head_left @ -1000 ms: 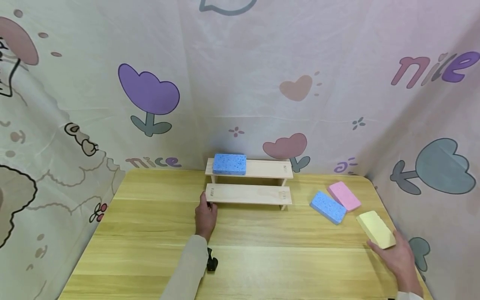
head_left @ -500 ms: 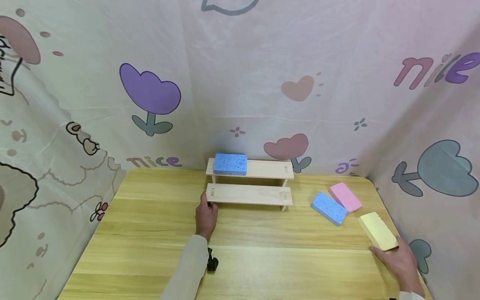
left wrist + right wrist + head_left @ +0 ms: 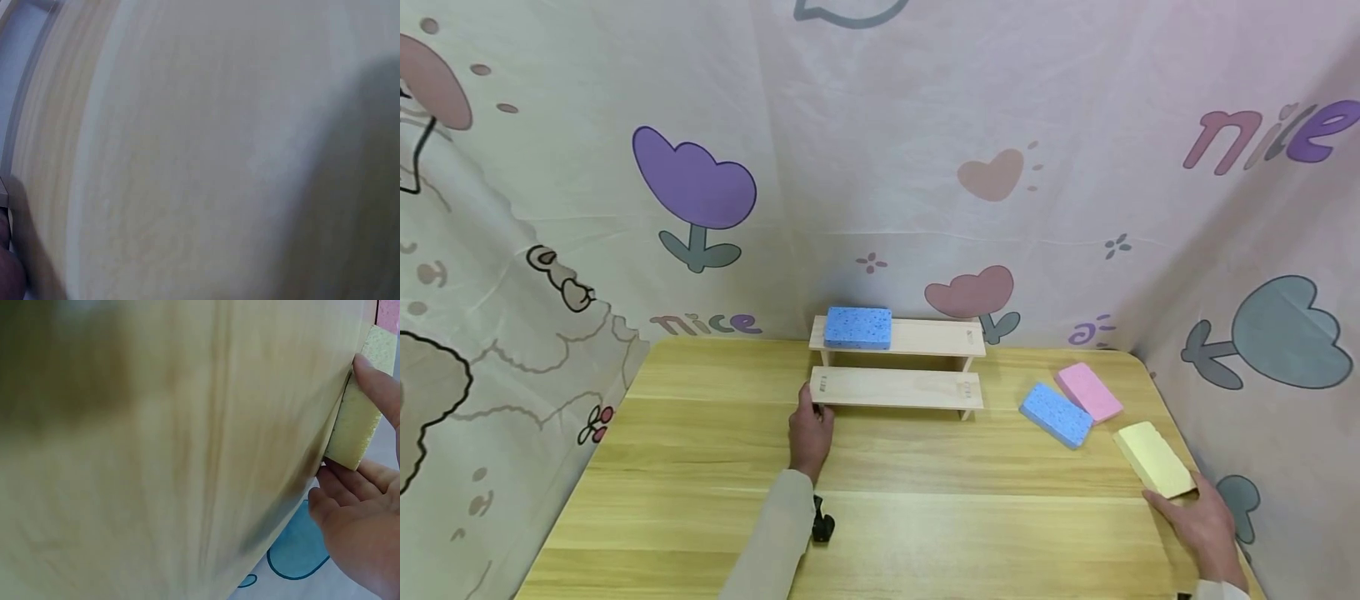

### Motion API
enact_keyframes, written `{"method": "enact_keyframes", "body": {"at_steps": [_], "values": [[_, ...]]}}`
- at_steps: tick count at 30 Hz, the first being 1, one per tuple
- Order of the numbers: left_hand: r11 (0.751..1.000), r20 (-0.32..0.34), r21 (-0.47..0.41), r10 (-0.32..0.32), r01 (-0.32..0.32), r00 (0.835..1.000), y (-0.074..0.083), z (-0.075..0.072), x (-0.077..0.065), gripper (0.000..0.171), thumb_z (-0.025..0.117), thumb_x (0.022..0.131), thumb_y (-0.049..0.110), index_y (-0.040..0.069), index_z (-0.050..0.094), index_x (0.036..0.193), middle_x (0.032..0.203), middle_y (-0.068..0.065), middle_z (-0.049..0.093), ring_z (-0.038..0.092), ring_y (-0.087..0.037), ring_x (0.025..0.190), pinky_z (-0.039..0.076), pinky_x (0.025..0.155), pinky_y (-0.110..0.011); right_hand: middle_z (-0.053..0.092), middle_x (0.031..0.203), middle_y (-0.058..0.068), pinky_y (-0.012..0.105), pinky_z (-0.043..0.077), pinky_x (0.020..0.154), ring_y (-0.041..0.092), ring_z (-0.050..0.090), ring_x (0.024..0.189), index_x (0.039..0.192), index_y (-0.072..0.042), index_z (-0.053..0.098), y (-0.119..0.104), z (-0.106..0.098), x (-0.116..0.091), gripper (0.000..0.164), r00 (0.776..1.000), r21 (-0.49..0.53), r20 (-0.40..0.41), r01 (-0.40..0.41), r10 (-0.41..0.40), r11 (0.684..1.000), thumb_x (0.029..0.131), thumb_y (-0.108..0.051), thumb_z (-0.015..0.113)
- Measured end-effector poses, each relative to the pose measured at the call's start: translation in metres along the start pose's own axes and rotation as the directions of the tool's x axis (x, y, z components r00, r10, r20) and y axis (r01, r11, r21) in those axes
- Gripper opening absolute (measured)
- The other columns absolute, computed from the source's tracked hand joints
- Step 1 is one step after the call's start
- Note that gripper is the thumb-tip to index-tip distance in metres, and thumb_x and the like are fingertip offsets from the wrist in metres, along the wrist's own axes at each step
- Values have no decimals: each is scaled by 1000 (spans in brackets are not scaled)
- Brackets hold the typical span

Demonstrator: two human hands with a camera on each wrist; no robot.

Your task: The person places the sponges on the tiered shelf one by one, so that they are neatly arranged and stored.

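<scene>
At the table's right edge, my right hand [image 3: 1202, 521] holds the near end of a yellow sponge [image 3: 1153, 460]. In the right wrist view, the thumb lies along one side of the sponge [image 3: 359, 419] and the fingers reach in at its end. My left hand [image 3: 810, 437] grips the front left end of a two-step wooden stand [image 3: 898, 388]; its finger undersides are hidden. A blue sponge [image 3: 858, 328] lies on the stand's upper step, at the left. Only a sliver of the left hand [image 3: 9, 272] shows in the left wrist view.
Behind the yellow sponge, another blue sponge [image 3: 1056, 415] lies against a pink sponge [image 3: 1087, 392] on the wooden table [image 3: 962, 533]. A printed cloth [image 3: 850, 167] hangs behind the table and along both sides.
My right hand has shifted slightly right and toward me, with the near end of the yellow sponge moving a little with it. The left hand and stand keep their places.
</scene>
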State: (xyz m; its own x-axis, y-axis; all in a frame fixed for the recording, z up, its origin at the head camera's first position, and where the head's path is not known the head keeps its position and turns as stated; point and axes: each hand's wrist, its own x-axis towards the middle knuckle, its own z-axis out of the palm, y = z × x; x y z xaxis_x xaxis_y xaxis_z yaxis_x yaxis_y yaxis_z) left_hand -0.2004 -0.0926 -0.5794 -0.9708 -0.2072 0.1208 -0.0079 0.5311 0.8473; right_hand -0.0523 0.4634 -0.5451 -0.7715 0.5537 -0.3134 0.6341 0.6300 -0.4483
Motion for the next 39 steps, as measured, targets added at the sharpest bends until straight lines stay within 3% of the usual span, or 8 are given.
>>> {"method": "enact_keyframes", "body": {"at_steps": [14,26,39], "values": [[1000,10,-12,-15,15,1000,2,0,-1,53,52,94,12,10,33,144,120,-22,63,66,-32,95,51,66,-40,25,141,39,62,24,102,54,27,126,146,8,16,1,-1,-1,101,1000,9,-28,-5,5,1000,79,-45,70],[1000,-3,3,-19,19,1000,-1,0,0,53,52,94,12,9,34,144,119,-22,64,67,-32,94,50,64,-39,21,145,39,64,22,104,55,22,130,148,5,12,-2,-2,-6,112,997,24,-23,-74,74,997,73,-54,72],[1000,14,-1,-29,29,999,2,-3,-1,52,52,95,14,10,34,143,119,-21,64,67,-32,94,51,67,-41,17,147,38,66,23,102,56,21,131,150,3,6,-8,-13,-18,110,1000,65,25,7,-9,998,79,-54,68]]}}
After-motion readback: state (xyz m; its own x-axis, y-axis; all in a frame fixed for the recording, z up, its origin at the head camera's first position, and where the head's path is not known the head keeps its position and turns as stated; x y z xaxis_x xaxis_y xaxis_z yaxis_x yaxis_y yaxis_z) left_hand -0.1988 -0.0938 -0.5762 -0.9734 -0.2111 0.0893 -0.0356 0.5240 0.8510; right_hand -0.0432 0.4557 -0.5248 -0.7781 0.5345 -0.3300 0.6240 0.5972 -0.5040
